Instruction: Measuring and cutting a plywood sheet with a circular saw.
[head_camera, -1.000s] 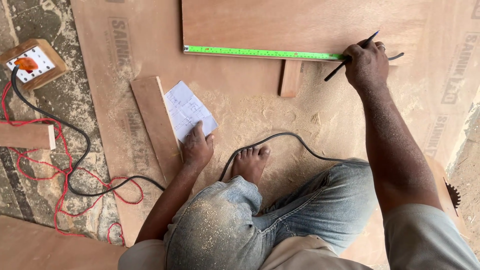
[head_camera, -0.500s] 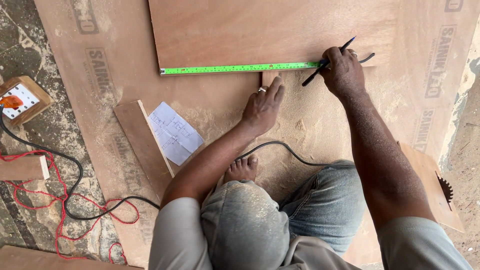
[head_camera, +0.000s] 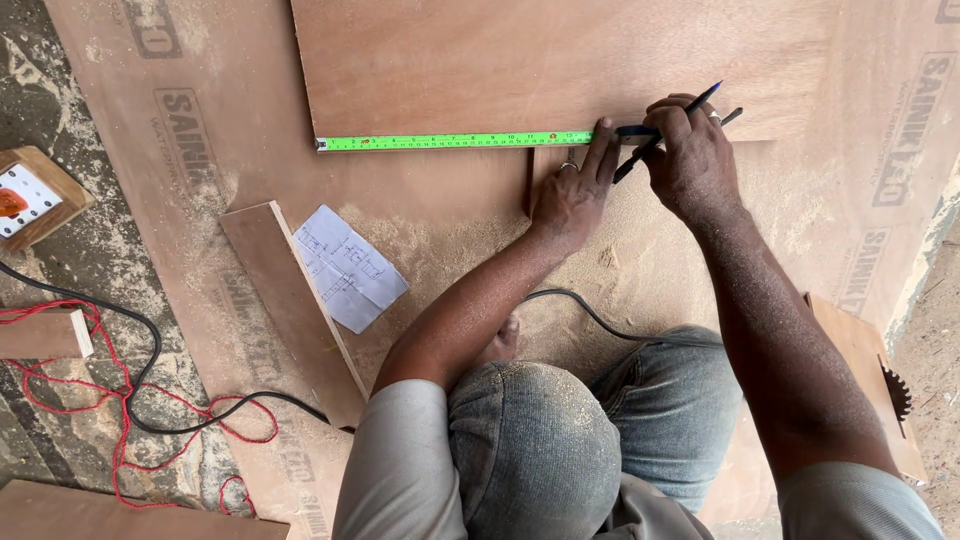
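A green measuring tape (head_camera: 455, 141) lies stretched along the near edge of a plywood board (head_camera: 520, 60). My left hand (head_camera: 572, 190) rests on the tape's right end, fingers pressing it down at the board's edge. My right hand (head_camera: 690, 155) is just to the right of it, gripping a dark pencil (head_camera: 668, 132) with its tip at the tape near the board's edge. Both forearms reach forward over my bent knee in dusty jeans.
A folded paper with sketches (head_camera: 348, 266) lies beside a narrow wood strip (head_camera: 290, 305). Sawdust covers the large plywood sheet (head_camera: 200, 180) underneath. A black cable (head_camera: 600, 320) and red wire (head_camera: 70, 400) trail left, near a boxed socket (head_camera: 30, 198). A circular saw blade (head_camera: 893, 392) shows at right.
My left hand has left the floor near the paper and moved up and right onto the tape's end. The right hand stays at the tape with the pencil. The view has drawn closer.
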